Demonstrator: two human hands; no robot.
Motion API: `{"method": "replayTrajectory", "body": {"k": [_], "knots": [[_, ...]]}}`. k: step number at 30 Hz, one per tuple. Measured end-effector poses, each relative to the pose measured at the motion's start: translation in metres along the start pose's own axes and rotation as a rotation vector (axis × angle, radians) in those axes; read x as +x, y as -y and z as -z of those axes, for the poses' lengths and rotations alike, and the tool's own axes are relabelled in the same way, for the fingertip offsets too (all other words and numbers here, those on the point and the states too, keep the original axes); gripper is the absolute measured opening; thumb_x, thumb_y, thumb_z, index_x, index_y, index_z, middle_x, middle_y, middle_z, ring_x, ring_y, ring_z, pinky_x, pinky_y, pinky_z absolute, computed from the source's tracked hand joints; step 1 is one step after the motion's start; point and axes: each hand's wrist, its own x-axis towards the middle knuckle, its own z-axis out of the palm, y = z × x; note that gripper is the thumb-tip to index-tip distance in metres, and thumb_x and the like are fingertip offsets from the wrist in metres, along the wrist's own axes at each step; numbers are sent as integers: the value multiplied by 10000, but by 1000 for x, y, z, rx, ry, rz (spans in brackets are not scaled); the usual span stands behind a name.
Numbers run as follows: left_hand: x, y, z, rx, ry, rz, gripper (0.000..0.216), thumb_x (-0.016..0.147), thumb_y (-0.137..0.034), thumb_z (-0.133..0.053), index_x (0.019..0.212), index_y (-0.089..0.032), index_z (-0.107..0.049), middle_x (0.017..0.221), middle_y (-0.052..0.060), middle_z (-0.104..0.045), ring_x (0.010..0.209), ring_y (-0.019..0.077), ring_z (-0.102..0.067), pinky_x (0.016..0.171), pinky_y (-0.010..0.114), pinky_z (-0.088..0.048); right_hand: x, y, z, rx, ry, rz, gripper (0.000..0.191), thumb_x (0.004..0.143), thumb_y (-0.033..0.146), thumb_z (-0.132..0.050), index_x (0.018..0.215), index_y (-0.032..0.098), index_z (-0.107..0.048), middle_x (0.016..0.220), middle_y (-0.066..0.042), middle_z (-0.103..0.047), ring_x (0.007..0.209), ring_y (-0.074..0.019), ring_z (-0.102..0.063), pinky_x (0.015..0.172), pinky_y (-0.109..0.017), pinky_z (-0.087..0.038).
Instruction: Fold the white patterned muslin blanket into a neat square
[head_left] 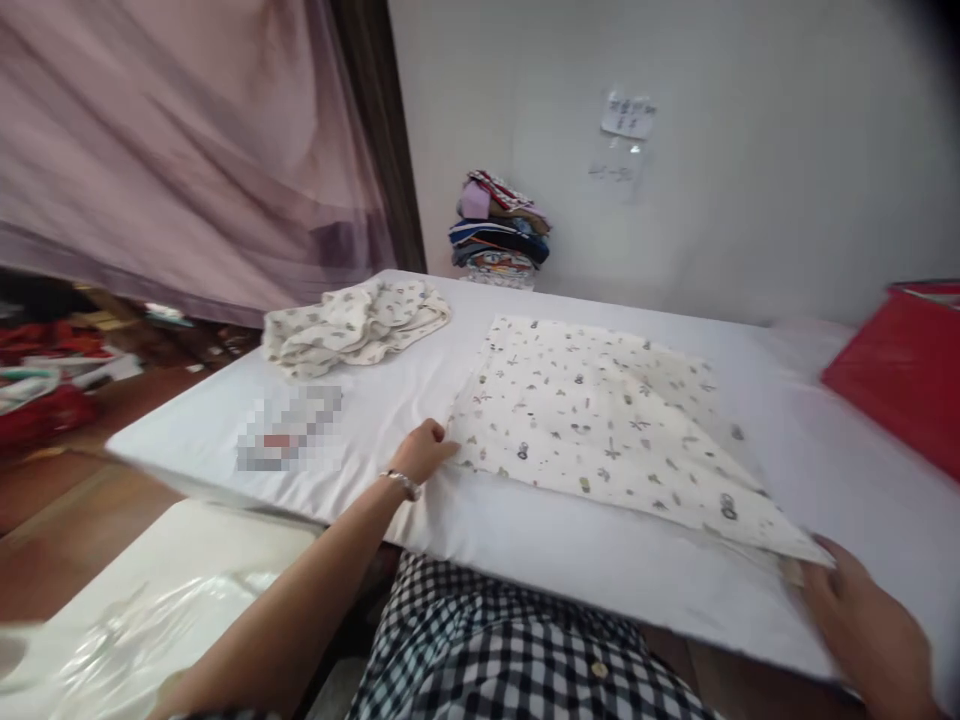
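Note:
A cream cloth with small printed figures (600, 420) lies spread flat on the white table (570, 560). My left hand (422, 452), a bracelet on its wrist, pinches the cloth's near left corner with curled fingers. At the table's front right, my right hand (862, 620) grips the cloth's near right corner. A second cloth of the same print (352, 325) lies crumpled at the table's far left.
A stack of folded colourful fabrics (499, 235) stands against the white wall at the back. A red container (904, 370) sits at the right edge. Clear plastic sheeting (142, 630) lies on a low surface at the lower left. A pink curtain (187, 150) hangs on the left.

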Motion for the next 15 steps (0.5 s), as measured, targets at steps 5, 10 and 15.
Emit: {"method": "replayTrajectory", "body": {"k": [5, 10, 15], "knots": [[3, -11, 11, -619, 44, 94, 284, 564, -307, -634, 772, -180, -488, 661, -38, -543, 635, 139, -560, 577, 254, -459, -3, 15, 12, -92, 18, 17, 576, 812, 500, -243, 1219, 191, -508, 817, -115, -674, 784, -317, -638, 659, -410, -489], [1, -20, 20, -943, 65, 202, 406, 435, -211, -728, 796, -186, -545, 709, -45, -601, 608, 117, -586, 549, 209, -492, -7, 10, 19, -34, -41, 46, 504, 831, 399, -284, 1242, 186, -484, 819, -82, -680, 744, -266, -638, 639, -343, -469], [4, -19, 21, -897, 22, 209, 435, 435, -236, -732, 843, -237, -581, 740, -34, -629, 618, 141, -606, 522, 217, -500, -10, 17, 26, 123, -64, 17, 524, 820, 413, -309, 1273, 191, -453, 677, -37, -653, 651, -241, -628, 618, -330, -458]]}}
